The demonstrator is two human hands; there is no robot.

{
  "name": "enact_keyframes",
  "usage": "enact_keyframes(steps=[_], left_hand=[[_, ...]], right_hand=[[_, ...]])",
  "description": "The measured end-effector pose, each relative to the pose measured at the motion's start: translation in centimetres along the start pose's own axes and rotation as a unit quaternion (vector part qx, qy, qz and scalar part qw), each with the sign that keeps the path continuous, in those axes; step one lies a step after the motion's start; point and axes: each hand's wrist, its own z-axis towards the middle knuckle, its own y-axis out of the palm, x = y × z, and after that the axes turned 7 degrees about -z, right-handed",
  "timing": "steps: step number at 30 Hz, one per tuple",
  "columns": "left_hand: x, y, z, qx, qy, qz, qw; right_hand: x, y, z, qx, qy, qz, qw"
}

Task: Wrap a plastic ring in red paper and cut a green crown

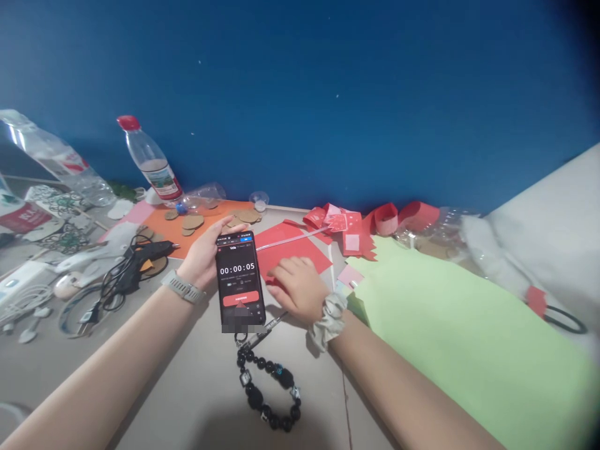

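Note:
A black phone (239, 281) with a timer reading 00:00:05 is held upright in my left hand (201, 257), whose fingers wrap behind its upper left edge. A strap of black beads (254, 398) hangs from the phone's lower end over the grey surface. Just right of the phone, my right hand (300, 287) hovers with bent fingers apart and nothing in them. A pen (265, 333) lies below and between the hands. Behind my right hand is a red paper sheet (295, 247).
On the left are a glue gun (150, 250) with a black cord, white cables, and plastic bottles (157, 169). Cardboard discs (192, 222) lie on orange paper (220, 209). Green paper (450, 312) covers the right side. A blue wall (300, 100) stands behind.

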Motion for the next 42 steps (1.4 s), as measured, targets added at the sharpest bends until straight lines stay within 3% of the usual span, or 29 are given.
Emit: enact_keyframes(steps=[9,16,21,27,30,34,38,42], left_hand=[[-0.9,2.3,-0.3,0.006,0.011,0.046,0.999],[-1.1,2.3,0.9,-0.01,-0.067,0.088,0.994],[0.9,0.0,0.9,-0.021,-0.083,0.125,0.988],[3.9,-5.8,1.3,0.036,-0.087,0.222,0.97],[4.8,-8.3,1.6,0.064,-0.082,0.308,0.946],[4.8,-9.9,1.9,0.092,-0.001,0.44,0.893],[4.2,-9.5,1.9,0.092,0.083,0.569,0.813],[3.4,-8.3,1.4,0.066,0.148,0.655,0.738]], right_hand=[[-0.4,0.4,0.3,-0.019,-0.033,-0.103,0.994],[-0.1,0.6,0.3,-0.025,-0.078,-0.106,0.991],[-0.4,0.9,0.5,-0.037,-0.128,-0.097,0.986],[-0.3,0.6,0.1,-0.061,-0.193,-0.069,0.977],[-0.4,0.5,-0.2,-0.098,-0.203,-0.034,0.974],[-1.5,1.0,-0.3,-0.137,-0.159,0.0,0.978],[-2.6,0.9,-0.5,-0.115,-0.085,0.04,0.989],[-2.8,-1.5,-0.2,-0.049,0.02,0.131,0.99]])
